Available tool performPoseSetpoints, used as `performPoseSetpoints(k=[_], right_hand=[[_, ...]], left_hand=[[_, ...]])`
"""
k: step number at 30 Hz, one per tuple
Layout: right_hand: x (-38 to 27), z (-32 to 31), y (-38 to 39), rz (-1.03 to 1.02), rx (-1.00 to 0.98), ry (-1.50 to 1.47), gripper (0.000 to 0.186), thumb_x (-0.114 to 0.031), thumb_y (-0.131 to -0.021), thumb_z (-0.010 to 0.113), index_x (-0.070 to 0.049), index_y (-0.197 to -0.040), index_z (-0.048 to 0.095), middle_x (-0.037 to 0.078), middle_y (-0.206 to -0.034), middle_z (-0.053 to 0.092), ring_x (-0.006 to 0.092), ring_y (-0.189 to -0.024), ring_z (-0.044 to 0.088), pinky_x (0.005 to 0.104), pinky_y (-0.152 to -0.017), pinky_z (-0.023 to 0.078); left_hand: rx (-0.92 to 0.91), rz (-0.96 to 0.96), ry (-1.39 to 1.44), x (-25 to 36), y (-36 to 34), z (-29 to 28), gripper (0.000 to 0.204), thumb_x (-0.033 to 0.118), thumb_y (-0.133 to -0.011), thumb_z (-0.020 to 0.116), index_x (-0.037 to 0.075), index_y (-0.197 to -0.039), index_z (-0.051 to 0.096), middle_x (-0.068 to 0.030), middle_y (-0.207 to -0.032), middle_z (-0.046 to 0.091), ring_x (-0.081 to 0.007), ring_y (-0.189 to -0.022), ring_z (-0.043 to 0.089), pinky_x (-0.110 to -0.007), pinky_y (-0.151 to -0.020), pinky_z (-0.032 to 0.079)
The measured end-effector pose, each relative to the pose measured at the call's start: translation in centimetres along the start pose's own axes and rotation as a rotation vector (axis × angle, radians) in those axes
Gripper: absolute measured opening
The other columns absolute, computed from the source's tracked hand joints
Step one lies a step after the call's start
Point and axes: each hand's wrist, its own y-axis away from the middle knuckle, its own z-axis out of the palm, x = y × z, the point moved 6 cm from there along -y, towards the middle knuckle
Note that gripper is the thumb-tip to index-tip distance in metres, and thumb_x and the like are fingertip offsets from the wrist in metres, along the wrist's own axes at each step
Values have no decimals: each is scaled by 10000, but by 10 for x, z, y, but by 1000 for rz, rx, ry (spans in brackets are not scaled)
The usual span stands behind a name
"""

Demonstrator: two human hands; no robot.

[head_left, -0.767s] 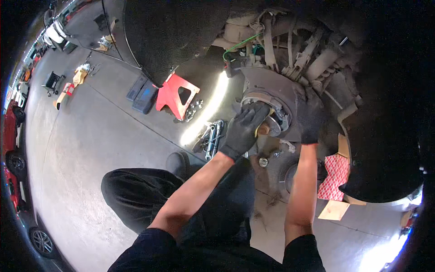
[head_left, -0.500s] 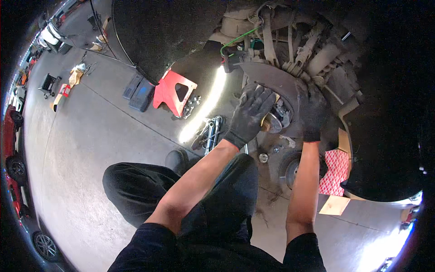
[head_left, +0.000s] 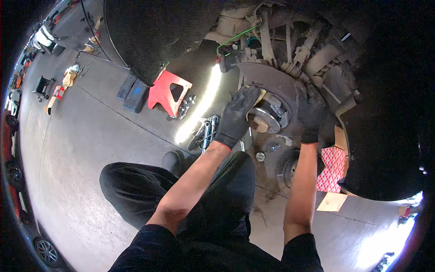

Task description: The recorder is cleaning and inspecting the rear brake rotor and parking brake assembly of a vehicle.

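My left hand (head_left: 239, 113), in a dark glove, is closed on a thin yellow-tan sheet (head_left: 261, 96) that looks like sandpaper; only its edges show. It is at the left side of the wheel hub (head_left: 259, 125), which has a rusty centre. A curved brake shoe (head_left: 277, 105) shows above and right of the hub, in front of the dark dust shield (head_left: 267, 75). My right hand (head_left: 311, 113), gloved too, grips the shield's right edge, its fingers partly lost in shadow. A green hooked cord (head_left: 235, 38) runs to a dark part that looks like a brake caliper (head_left: 230, 60).
Leftward stand a lit tube lamp (head_left: 201, 106), a red jack stand (head_left: 170, 93) and a dark blue case (head_left: 133, 93). Wrenches (head_left: 209, 129) lie by my foot. Below the hub are a brake disc (head_left: 282, 174), a small round metal part (head_left: 260, 157) and a red-patterned box (head_left: 331, 167).
My left hand has slid left and slightly down with the sheet, uncovering more of the hub and brake shoe. My right hand stays on the shield's edge. The whole view has shifted slightly.
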Motion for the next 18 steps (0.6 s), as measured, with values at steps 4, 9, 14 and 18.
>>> performPoseSetpoints(k=[4, 9, 14, 18], right_hand=[[-2, -1, 1, -12, 13, 9, 372, -333, -980, 671, -14, -1164, 728, 211, -1174, 720, 389, -1107, 673, 421, -956, 511], [0, 3, 4, -150, 29, 113, 374, -349, -980, 654, -58, -1205, 719, 177, -1188, 725, 381, -1089, 683, 427, -951, 524], [17, 8, 5, -31, -9, -113, 404, -340, -984, 643, -13, -1215, 704, 211, -1168, 721, 385, -1092, 681, 431, -971, 518], [14, 8, 3, -63, -6, 260, 415, -335, -974, 649, -3, -1218, 700, 223, -1159, 719, 391, -1084, 683, 430, -978, 515]], left_hand=[[-13, 410, -684, 25, 6, 8, 560, -19, -842, 652, 110, -1387, 629, -148, -1382, 627, -360, -1351, 541, -474, -1176, 401], [-66, 260, -601, 22, 1, 4, 705, 51, -768, 708, 106, -1454, 557, -161, -1440, 573, -370, -1387, 496, -495, -1164, 398], [-141, 470, -924, 35, 8, 29, 630, 38, -809, 659, 100, -1430, 572, -176, -1487, 537, -387, -1363, 519, -511, -1139, 412], [59, 87, -621, 16, 0, -10, 620, -5, -789, 642, 95, -1400, 597, -195, -1462, 551, -393, -1312, 552, -504, -1107, 433]])
